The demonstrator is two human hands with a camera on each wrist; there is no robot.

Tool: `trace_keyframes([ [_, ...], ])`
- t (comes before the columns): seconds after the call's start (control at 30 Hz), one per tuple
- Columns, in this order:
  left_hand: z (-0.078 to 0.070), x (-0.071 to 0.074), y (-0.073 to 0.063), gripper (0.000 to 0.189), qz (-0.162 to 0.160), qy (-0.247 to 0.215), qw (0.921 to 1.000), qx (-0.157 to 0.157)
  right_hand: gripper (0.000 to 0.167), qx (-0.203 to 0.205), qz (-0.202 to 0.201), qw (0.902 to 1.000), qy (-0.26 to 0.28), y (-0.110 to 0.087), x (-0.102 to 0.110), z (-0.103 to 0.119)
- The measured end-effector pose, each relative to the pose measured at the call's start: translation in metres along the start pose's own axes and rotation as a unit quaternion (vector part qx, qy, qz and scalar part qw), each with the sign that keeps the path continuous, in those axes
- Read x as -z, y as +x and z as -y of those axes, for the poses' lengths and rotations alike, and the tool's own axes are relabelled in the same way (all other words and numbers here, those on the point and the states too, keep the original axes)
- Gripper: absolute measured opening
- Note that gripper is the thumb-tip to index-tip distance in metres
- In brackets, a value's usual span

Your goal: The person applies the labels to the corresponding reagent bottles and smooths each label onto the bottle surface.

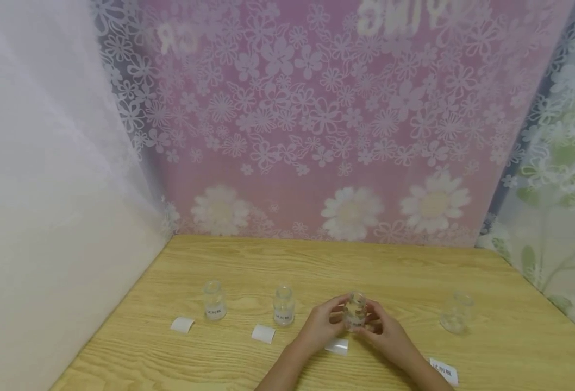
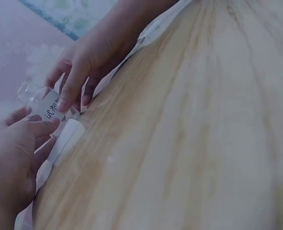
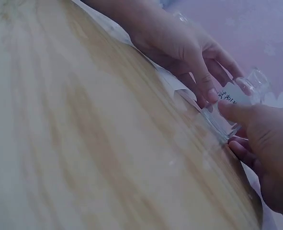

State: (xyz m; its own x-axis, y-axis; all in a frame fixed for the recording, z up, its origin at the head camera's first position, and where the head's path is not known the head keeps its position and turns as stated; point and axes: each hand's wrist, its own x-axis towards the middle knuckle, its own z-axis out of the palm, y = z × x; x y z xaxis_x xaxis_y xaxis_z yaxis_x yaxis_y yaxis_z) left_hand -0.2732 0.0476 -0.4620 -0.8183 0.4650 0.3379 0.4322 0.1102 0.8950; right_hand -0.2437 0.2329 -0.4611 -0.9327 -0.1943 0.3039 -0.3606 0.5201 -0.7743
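Note:
A small clear glass bottle (image 1: 355, 309) stands upright between both hands, a white label with black characters on its front. From the left, my left hand (image 1: 320, 325) holds it with fingers around its side. My right hand (image 1: 387, 335) grips it from the other side. In the left wrist view, the left thumb and the right hand's (image 2: 100, 55) thumb press on the label (image 2: 51, 108). Both thumbs also lie at the label (image 3: 232, 94) in the right wrist view. Below the bottle, a curled white paper piece (image 1: 337, 346) lies on the table.
To the left stand two labelled glass bottles (image 1: 214, 301) (image 1: 283, 306), each with a blank white paper piece (image 1: 182, 325) (image 1: 263, 334) before it. An unlabelled glass bottle (image 1: 456, 313) is at the right. A printed label (image 1: 444, 371) lies near the right forearm on the wooden table (image 1: 287, 260).

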Motion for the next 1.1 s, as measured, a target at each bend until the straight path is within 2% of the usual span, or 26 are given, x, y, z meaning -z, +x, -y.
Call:
trace_keyframes([
  [0.13,0.002,-0.001,0.0,0.055,-0.006,0.0,1.0,-0.005,0.053,0.045,-0.022,0.9983,-0.028,0.001,0.0,0.001],
  [0.27,0.004,0.0,0.001,0.055,-0.005,-0.003,0.9999,-0.009,0.049,0.086,-0.025,0.9953,-0.036,0.001,0.003,0.001],
  [0.43,0.005,0.0,0.001,0.054,0.004,-0.006,0.9998,-0.018,0.042,0.105,-0.037,0.9933,-0.032,-0.001,0.005,-0.001],
  [0.6,0.003,0.002,-0.001,0.049,0.011,-0.01,0.9997,-0.02,0.037,0.09,-0.038,0.9949,-0.024,-0.003,0.006,-0.003],
  [0.77,0.001,0.004,-0.002,0.047,0.015,-0.019,0.9996,-0.011,0.037,0.069,-0.01,0.9976,-0.006,-0.004,0.01,0.0],
  [0.97,0.0,0.004,-0.002,0.046,0.016,-0.025,0.9996,0.0,0.041,0.016,0.016,0.999,0.037,-0.004,0.014,0.005],
  [1.1,0.001,0.005,-0.003,0.044,0.014,-0.035,0.9992,0.011,0.04,0.0,0.019,0.9988,0.046,-0.004,0.014,0.005],
])
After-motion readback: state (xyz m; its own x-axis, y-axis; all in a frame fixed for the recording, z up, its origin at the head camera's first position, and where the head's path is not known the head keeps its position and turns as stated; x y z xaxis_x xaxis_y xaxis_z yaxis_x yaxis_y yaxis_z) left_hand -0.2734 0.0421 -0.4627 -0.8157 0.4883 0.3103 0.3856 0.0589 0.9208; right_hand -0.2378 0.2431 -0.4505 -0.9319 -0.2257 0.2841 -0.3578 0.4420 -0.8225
